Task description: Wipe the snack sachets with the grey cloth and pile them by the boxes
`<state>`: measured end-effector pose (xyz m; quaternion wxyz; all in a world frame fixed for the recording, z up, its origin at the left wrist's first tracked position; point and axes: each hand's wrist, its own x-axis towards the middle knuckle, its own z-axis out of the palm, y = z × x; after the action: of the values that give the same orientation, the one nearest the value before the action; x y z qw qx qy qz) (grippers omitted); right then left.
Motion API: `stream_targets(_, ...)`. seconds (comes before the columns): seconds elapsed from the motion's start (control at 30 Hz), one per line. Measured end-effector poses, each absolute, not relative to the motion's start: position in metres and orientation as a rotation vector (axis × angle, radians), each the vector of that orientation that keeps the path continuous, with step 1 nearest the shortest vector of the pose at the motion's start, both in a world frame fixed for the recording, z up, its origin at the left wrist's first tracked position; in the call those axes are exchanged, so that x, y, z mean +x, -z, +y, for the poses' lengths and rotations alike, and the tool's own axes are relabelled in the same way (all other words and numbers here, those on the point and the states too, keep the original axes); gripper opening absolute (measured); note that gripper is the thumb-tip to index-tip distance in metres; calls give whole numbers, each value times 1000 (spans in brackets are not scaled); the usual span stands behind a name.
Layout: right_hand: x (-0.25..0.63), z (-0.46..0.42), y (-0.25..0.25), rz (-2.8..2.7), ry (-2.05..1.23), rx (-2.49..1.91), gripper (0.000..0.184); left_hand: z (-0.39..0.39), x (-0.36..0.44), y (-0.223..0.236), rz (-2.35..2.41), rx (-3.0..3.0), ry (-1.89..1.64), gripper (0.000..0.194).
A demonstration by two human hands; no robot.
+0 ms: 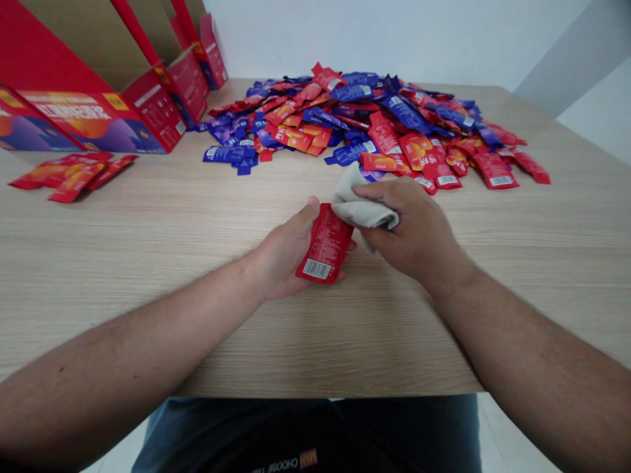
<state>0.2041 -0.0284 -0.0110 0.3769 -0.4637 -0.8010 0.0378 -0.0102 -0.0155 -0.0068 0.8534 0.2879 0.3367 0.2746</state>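
Observation:
A red sachet [325, 246], its printed back and barcode facing up, lies across the palm of my left hand [286, 253]. The left thumb presses along its edge and the fingertips show on the far side. My right hand [417, 226] grips a folded whitish cloth [362, 207] between thumb and fingers. The cloth touches the top right corner of the sachet and hides that corner. Both hands are above the wooden table, near its middle.
Behind my hands is a wide heap of red and blue sachets [345, 125]. Several red sachets [73, 174] lie at the left, in front of open red cardboard boxes [93, 118]. The wooden table [148, 263] ends at a front edge near my lap.

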Motion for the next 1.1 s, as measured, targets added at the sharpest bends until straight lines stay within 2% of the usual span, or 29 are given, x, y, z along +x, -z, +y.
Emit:
stream_targets(0.2,205,-26,13,-2139,-110,-1105,40,-14,-12,7,678,597,-591,58)
stream_targets(0.33,207,-22,17,-2005,-63,-1197,35,-12,-13,6,682,606,-556,65)
stream_targets(0.5,206,-23,15,-2119,-94,-1146,41,-13,-12,3,715,597,-598,60)
stream_targets(0.63,200,-31,11,-2103,-100,-1165,38,-14,-7,1,741,586,-621,63)
stream_targets(0.8,189,-45,10,-2352,-309,-987,40,-12,0,3,780,555,-706,61)
stream_targets(0.93,187,-47,11,-2273,-261,-1094,44,-10,2,1,772,556,-769,61)
stream_targets(1.1,185,-49,13,-2481,-447,-969,46,-7,-3,-3,825,515,-814,58)
